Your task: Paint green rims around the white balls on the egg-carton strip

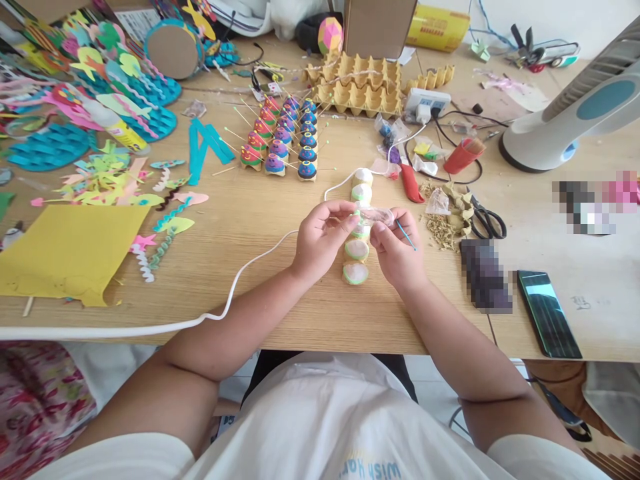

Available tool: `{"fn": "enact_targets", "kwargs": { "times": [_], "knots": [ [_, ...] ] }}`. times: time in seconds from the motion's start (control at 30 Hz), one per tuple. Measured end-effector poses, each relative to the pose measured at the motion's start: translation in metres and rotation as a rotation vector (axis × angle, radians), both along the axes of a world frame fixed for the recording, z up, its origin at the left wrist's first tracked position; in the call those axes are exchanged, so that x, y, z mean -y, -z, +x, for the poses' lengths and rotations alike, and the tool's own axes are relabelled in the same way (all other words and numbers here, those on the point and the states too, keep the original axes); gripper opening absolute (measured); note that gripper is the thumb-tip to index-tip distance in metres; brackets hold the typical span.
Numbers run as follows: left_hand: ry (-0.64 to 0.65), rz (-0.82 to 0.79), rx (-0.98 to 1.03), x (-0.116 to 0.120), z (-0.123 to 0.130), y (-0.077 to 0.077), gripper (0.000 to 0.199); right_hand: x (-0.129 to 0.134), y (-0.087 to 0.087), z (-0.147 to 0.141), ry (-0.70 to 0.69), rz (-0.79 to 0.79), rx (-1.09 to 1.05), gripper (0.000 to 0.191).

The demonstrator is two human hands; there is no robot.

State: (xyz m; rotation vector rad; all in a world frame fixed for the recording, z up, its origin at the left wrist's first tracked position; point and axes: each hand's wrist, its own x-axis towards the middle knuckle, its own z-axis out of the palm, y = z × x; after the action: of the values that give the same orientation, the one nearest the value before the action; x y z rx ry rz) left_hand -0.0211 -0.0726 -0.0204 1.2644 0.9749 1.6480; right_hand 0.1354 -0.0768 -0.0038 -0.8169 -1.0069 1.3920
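Observation:
My left hand (325,237) is closed in a pinch, with a speck of light green at its fingertips. What it holds is too small to make out. My right hand (400,253) grips a small clear plastic bag (377,215), whose far end reaches the left fingertips. A thin blue stick (407,235) juts from beside the right fingers. Beneath both hands runs a strip of egg-carton cups (357,251) topped with white, several edged in light green. The hands and bag hide its middle.
Painted egg-carton strips (277,147) with pins stand further back. Paper cutouts (110,180) and yellow paper (65,250) cover the left. Scissors (487,217), a red clay packet (411,183), a phone (549,313) and a fan (565,113) lie right. A white cable (235,283) crosses the table.

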Motion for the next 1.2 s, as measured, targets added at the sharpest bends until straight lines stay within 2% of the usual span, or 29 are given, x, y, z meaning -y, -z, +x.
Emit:
{"fn": "enact_targets", "kwargs": {
  "times": [0.13, 0.3, 0.57, 0.7, 0.8, 1.07, 1.2],
  "knots": [
    [-0.007, -0.012, 0.006, 0.003, 0.001, -0.004, 0.044, -0.001, -0.002, -0.001, 0.032, -0.021, -0.013, 0.053],
    [0.053, -0.011, 0.012, 0.002, 0.0, -0.003, 0.05, 0.0, -0.002, -0.001, 0.042, 0.0, 0.006, 0.051],
    [0.1, -0.004, 0.002, 0.003, 0.0, 0.004, 0.043, 0.002, -0.003, -0.002, 0.028, 0.008, 0.007, 0.052],
    [0.118, 0.023, -0.037, 0.005, 0.0, 0.003, 0.057, 0.002, -0.001, -0.002, 0.032, 0.005, -0.001, 0.049],
    [0.092, 0.035, -0.098, 0.005, 0.001, 0.003, 0.05, 0.002, 0.002, -0.001, 0.039, 0.01, 0.032, 0.047],
    [0.044, 0.084, -0.115, 0.005, 0.0, 0.005, 0.032, 0.0, 0.006, 0.002, 0.208, 0.198, 0.189, 0.041],
    [0.1, 0.05, -0.065, 0.006, 0.0, 0.003, 0.038, -0.005, 0.011, 0.004, 0.197, 0.278, 0.248, 0.045]
  ]
}}
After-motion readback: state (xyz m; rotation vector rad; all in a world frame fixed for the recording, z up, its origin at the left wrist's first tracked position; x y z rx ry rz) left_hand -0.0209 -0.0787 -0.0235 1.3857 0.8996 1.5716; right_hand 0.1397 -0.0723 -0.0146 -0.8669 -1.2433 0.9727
